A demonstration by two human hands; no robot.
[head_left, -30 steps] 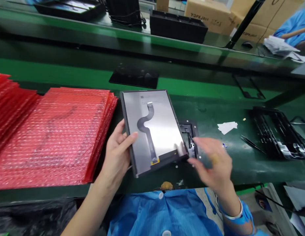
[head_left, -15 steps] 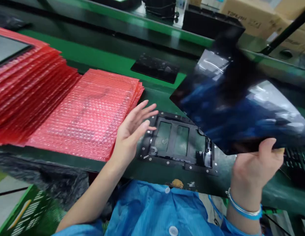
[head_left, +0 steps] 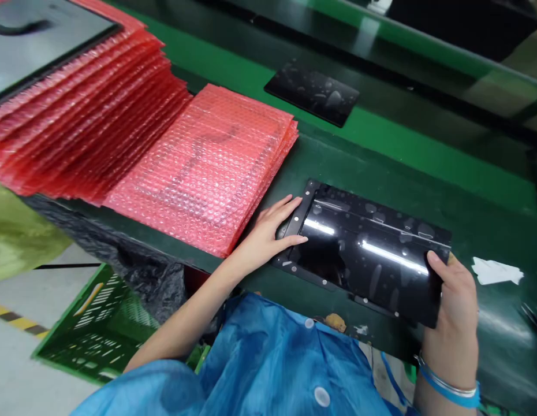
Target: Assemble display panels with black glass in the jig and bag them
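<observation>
On the near right, the right hand holds the right end of a glossy black panel, thumb on top. The panel lies over a black frame on the green desk, its long axis running left to right, between both hands. The left hand, its grip wide, rests at the frame's left edge; whether its thumb touches the panel, I cannot tell. Farther left lies red bubble wrap; farthest, a dark sheet.

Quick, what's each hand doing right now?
Left hand: open, at the edge of the black frame.
Right hand: closed, holding the glossy black panel.
</observation>
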